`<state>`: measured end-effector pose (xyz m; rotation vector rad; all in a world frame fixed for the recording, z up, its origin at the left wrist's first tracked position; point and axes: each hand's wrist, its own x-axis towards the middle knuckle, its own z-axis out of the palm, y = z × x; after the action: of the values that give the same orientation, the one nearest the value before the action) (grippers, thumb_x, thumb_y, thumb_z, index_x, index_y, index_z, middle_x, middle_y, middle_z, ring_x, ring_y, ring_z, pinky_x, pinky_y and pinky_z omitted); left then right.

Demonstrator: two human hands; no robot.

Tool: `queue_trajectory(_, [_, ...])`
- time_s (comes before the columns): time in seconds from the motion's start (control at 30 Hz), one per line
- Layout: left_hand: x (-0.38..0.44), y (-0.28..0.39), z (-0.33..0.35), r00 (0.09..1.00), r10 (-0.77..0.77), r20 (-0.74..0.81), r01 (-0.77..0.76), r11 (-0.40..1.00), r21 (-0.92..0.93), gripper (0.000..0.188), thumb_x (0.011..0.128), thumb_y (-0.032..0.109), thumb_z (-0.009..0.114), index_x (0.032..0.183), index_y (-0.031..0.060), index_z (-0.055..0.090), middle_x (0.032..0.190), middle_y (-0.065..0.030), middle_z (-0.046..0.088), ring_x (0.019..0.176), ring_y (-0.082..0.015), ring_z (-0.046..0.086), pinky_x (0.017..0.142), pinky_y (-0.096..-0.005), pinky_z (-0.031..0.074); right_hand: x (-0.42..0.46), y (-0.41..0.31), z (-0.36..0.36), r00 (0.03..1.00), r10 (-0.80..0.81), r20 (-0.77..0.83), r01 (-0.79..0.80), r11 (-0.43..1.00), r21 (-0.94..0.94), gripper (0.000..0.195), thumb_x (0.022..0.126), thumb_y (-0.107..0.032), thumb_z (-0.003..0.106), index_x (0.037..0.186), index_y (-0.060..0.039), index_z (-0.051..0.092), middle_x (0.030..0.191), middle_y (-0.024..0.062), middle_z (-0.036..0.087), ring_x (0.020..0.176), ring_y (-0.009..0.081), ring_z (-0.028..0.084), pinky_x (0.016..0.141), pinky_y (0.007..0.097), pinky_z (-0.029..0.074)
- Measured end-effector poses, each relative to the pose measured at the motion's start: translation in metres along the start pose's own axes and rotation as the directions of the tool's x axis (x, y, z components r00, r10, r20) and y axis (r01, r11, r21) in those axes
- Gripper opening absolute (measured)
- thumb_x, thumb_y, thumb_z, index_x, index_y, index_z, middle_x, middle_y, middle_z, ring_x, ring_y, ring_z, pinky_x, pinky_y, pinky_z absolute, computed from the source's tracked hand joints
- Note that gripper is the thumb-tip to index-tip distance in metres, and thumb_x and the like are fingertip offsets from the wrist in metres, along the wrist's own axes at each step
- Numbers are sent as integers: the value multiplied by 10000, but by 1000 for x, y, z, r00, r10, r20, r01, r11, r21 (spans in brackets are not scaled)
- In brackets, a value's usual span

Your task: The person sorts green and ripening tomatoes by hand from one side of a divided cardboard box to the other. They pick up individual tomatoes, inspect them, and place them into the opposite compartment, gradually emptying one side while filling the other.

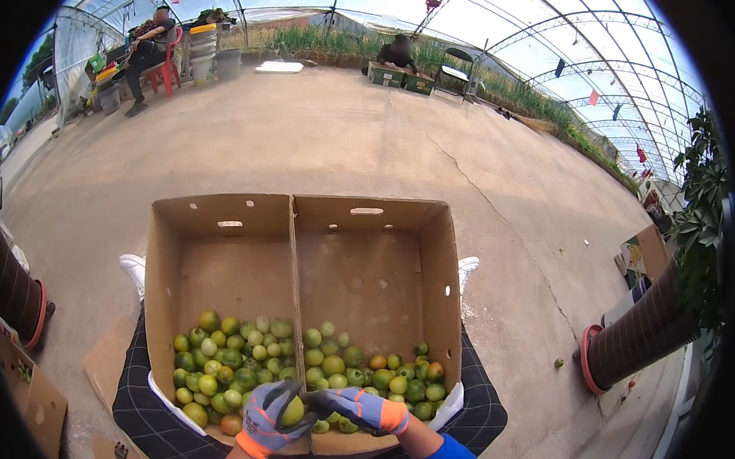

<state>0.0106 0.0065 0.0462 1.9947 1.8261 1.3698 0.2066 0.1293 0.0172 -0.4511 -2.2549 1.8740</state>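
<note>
Two cardboard boxes stand side by side before me, a left box (238,273) and a right box (360,278). Green tomatoes (232,358) cover the near part of the left box, some yellowish or orange. More tomatoes (398,385) lie in the near part of the right one. My left hand (262,417), in a grey-and-orange work glove, is closed around a large green tomato (292,412) near the shared wall. From the right, my gloved right hand (355,406) reaches over to that tomato; whether its fingertips grip anything is hidden.
Dark checked cloth (480,391) shows beside the boxes. Potted plants in tall brown pots (637,330) flank me. Farther off, one person (152,46) sits on a red chair and another (398,54) is behind green boxes (403,79). A loose tomato (559,362) lies on the concrete floor.
</note>
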Motion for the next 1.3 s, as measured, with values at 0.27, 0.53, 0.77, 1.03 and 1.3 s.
queue_trajectory(0.27, [-53, -119, -45, 463, -880, -108, 714, 298, 634, 656, 768, 465, 678, 1297, 113, 514, 1325, -200, 457, 1230, -378, 433, 1056, -534, 296, 54, 90, -74, 772, 262, -580, -636, 339, -694, 697, 874, -550, 496, 1416, -127, 382, 1399, 163, 437, 1297, 335, 392, 1090, 507, 236])
queue_trajectory(0.53, [-27, -97, -39, 466, -864, -191, 604, 153, 782, 787, 762, 556, 618, 1345, 47, 472, 1428, -183, 376, 1355, -344, 295, 1128, -559, 107, 67, 94, -62, 738, 359, -572, -673, 454, -584, 831, 812, -580, 565, 1456, -125, 302, 1345, 184, 467, 1192, 370, 465, 1019, 471, 341])
queue_trajectory(0.77, [-32, -89, 6, 637, -757, 144, 454, 521, 723, 827, 778, 534, 605, 1454, 146, 331, 1521, -186, 223, 1415, -362, 152, 1124, -575, 18, 78, 88, -56, 715, 410, -567, -697, 478, -534, 852, 775, -598, 583, 1448, -146, 322, 1349, 170, 471, 1200, 375, 458, 996, 487, 371])
queue_trajectory(1.03, [-31, -92, 7, 623, -770, 140, 478, 517, 710, 837, 772, 582, 578, 1441, 133, 354, 1501, -209, 266, 1406, -396, 160, 1126, -569, 29, 74, 90, -67, 737, 513, -440, -668, 455, -589, 751, 801, -640, 521, 1380, -171, 429, 1332, 199, 490, 1225, 371, 463, 1016, 436, 375])
queue_trajectory(1.3, [-41, -104, 12, 695, -708, 129, 439, 559, 704, 811, 764, 554, 598, 1424, 136, 384, 1472, -199, 329, 1398, -381, 197, 1133, -553, 51, 57, 88, -82, 799, 541, -263, -585, 596, -550, 655, 833, -482, 548, 1378, -144, 413, 1310, 171, 537, 1205, 355, 503, 993, 419, 405])
